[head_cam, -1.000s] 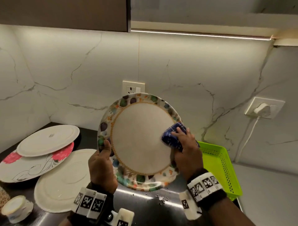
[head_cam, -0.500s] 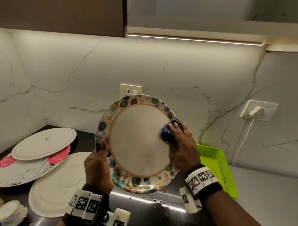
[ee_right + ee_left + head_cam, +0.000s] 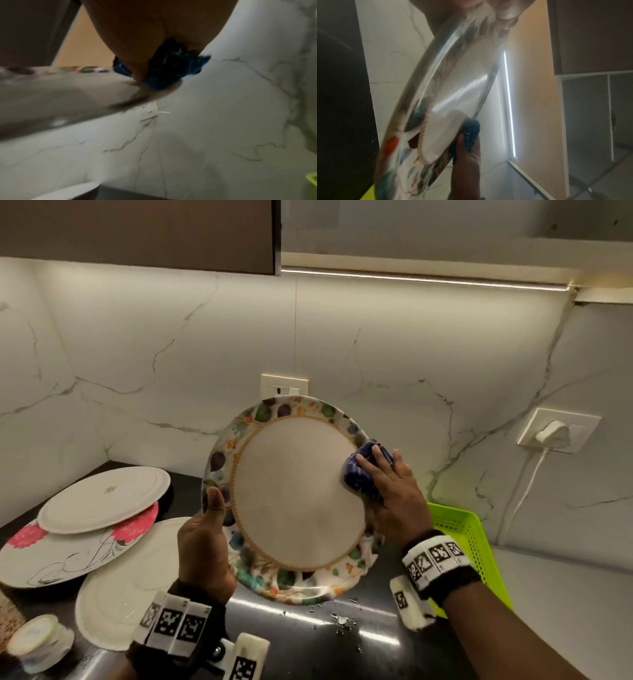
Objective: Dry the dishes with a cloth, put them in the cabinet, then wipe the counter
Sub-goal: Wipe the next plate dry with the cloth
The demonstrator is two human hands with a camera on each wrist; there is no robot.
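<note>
A round plate (image 3: 294,501) with a colourful patterned rim is held upright over the black counter, its face toward me. My left hand (image 3: 205,539) grips its left rim, thumb on the front. My right hand (image 3: 388,491) holds a bunched blue cloth (image 3: 361,474) against the plate's upper right rim. In the left wrist view the blurred plate (image 3: 453,94) runs diagonally, with the cloth (image 3: 471,129) and right hand (image 3: 467,162) at its edge. The right wrist view shows the cloth (image 3: 171,67) under the hand (image 3: 137,33), pressed onto the plate (image 3: 60,94).
At the left of the counter lie a white plate (image 3: 102,498) on a pink floral plate (image 3: 68,553), another white plate (image 3: 126,583) and a small cup (image 3: 34,642). A green basket (image 3: 469,546) stands to the right. Water drops (image 3: 342,619) lie below the plate. A brown cabinet (image 3: 137,234) hangs above.
My right hand has slid the cloth a little up the plate's right rim. The left hand keeps its hold on the left rim.
</note>
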